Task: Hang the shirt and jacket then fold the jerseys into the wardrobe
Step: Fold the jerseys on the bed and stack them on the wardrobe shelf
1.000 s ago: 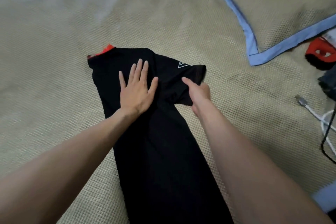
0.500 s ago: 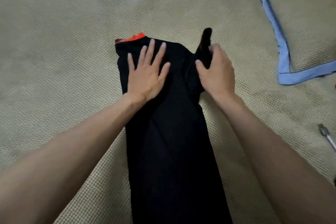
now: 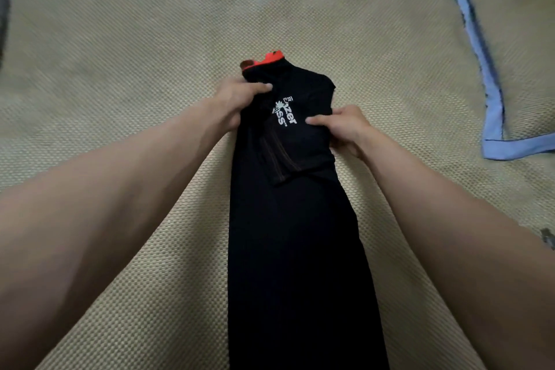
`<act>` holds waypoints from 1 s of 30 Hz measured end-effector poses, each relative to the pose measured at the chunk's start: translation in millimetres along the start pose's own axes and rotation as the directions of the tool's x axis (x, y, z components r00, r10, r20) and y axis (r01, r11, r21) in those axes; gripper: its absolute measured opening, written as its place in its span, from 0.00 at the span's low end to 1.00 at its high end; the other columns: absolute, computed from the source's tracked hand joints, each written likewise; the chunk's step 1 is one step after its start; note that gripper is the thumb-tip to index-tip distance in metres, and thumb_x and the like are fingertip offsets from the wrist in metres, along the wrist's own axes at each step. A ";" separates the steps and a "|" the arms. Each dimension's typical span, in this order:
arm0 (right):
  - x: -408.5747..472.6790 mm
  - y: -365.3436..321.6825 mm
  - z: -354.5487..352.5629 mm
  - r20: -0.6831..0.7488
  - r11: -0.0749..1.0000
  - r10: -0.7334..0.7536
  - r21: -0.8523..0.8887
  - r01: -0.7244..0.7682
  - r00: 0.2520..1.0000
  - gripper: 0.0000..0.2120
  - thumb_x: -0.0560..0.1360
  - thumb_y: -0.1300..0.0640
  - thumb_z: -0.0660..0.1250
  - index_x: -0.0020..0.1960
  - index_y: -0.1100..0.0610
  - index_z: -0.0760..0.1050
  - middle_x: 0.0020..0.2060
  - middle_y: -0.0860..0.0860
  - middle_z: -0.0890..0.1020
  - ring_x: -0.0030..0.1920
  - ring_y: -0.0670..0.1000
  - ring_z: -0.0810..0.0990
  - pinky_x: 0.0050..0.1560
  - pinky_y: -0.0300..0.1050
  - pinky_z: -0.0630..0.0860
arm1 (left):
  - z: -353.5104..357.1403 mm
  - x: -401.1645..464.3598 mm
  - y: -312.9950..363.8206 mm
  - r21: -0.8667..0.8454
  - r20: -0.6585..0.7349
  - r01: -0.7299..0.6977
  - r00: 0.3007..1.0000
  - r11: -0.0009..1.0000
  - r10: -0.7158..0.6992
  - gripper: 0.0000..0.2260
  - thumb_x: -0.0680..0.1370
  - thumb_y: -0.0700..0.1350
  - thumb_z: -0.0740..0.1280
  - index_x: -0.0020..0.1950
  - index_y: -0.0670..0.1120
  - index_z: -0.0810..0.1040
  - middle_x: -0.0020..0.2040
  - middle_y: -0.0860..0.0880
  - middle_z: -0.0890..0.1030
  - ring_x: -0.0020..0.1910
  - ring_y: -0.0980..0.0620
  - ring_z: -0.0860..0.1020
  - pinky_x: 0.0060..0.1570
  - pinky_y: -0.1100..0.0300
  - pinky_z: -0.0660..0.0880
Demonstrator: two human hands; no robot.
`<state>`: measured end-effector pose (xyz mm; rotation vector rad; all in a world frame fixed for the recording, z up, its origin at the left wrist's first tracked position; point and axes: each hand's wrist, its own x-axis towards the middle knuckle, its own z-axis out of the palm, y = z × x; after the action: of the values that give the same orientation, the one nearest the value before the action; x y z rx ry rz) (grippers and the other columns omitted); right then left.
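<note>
- Woven beige mat (image 3: 150, 99) covered the surface under everything; a blue-edged cloth (image 3: 492, 117) lay well off to the right, clear of the work.
- Black jersey (image 3: 294, 249) lay flat on the mat as a long narrow strip running toward the person, sides already turned in, orange collar (image 3: 271, 58) at the far end.
- Left hand (image 3: 237, 102) was closed on the jersey's left edge just below the collar, thumb on top, pinning that side so the strip kept its width.
- Right hand (image 3: 345, 129) pinched the right edge, thumb over the folded-in sleeve (image 3: 300, 141) with its white print (image 3: 285, 114) facing up, holding the flap down.
- Both grips sat at the shoulder end, probably to square it, or to take the top down over the body next.
- Wardrobe not in view; hanging steps could not be judged.
</note>
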<state>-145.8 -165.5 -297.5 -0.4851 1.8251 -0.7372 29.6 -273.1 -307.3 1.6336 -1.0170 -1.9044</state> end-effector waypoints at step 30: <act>-182.1 132.9 -100.3 0.286 0.364 -0.467 -0.800 0.477 0.837 0.14 0.76 0.54 0.67 0.61 0.49 0.77 0.58 0.43 0.79 0.59 0.47 0.77 0.62 0.47 0.75 | -104.3 -211.7 -118.7 0.842 0.388 -0.410 0.912 0.352 0.133 0.12 0.76 0.40 0.70 0.55 0.54 0.82 0.53 0.59 0.82 0.51 0.62 0.80 0.54 0.60 0.78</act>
<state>-172.1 72.8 -239.3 -1.7520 1.9579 -0.0913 191.7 -69.3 -263.1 1.4793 -2.6379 -1.3136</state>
